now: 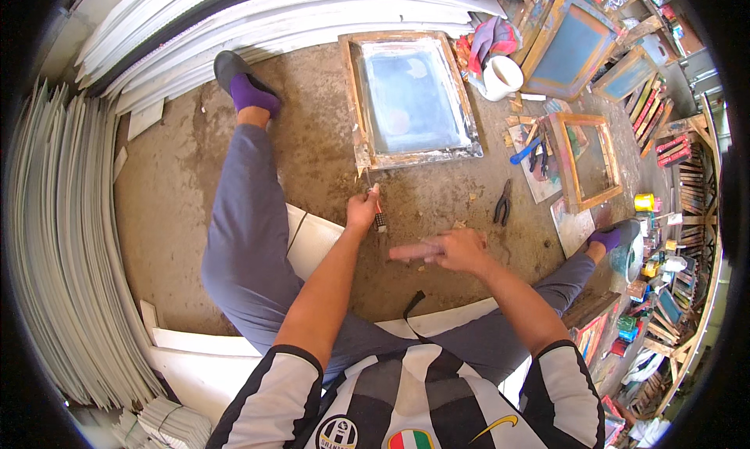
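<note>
On the floor in front of me lies a wooden screen frame [474, 136] with a pale, blue-grey stretched mesh. My left hand [362, 211] is closed round a screwdriver-like tool [380, 221] with an orange and black handle. Its thin metal shaft points at the frame's near left corner, where the wood looks splintered; whether the tip touches cannot be made out. My right hand [462, 250] grips a reddish-brown stick [414, 251], smeared by motion, whose free end points left toward the tool's handle. Black-handled pliers [502, 202] lie to the right of the screen frame.
A smaller wooden frame [574, 199] stands at the right near blue-handled tools [526, 151]. Behind are a white bucket [501, 78], rags [494, 39] and leaning screens [568, 46]. White sheets [66, 238] are stacked left; my legs spread either side.
</note>
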Demonstrator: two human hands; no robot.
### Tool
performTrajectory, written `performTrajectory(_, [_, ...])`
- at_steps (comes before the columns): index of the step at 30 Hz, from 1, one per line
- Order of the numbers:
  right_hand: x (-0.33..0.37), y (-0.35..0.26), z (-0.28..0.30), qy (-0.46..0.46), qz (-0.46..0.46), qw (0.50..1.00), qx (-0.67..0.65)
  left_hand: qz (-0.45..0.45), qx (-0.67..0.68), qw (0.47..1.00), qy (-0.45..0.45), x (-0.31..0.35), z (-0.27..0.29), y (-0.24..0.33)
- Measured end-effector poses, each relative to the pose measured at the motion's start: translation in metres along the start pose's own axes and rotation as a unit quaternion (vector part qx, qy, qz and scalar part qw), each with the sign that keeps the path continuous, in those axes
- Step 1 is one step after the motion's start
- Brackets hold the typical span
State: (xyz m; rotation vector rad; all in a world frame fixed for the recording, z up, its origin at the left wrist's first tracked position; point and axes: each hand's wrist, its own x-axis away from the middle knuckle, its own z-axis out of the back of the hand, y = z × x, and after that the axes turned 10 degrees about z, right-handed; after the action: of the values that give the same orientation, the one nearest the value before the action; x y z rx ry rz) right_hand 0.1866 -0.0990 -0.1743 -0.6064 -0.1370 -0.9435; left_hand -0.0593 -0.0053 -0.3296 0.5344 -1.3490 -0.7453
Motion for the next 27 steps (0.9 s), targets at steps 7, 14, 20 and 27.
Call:
performTrajectory(7, [-0.005,0.006,0.002,0.058,-0.028,0.998,-0.008,0.005,0.009,1.0,0.004,0.005,0.0,0.008])
performTrajectory(14, [-0.007,-0.003,0.01,-0.044,-0.035,0.998,0.034,0.001,0.023,1.0,0.004,0.004,0.001,0.01])
performTrajectory(20, [-0.011,0.001,0.003,-0.074,0.002,0.995,0.062,0.017,0.021,1.0,-0.006,-0.011,0.002,-0.003])
performTrajectory(27, [-0.007,0.009,0.034,-0.007,0.028,0.998,0.06,0.014,0.037,0.999,0.016,0.004,-0.003,0.01])
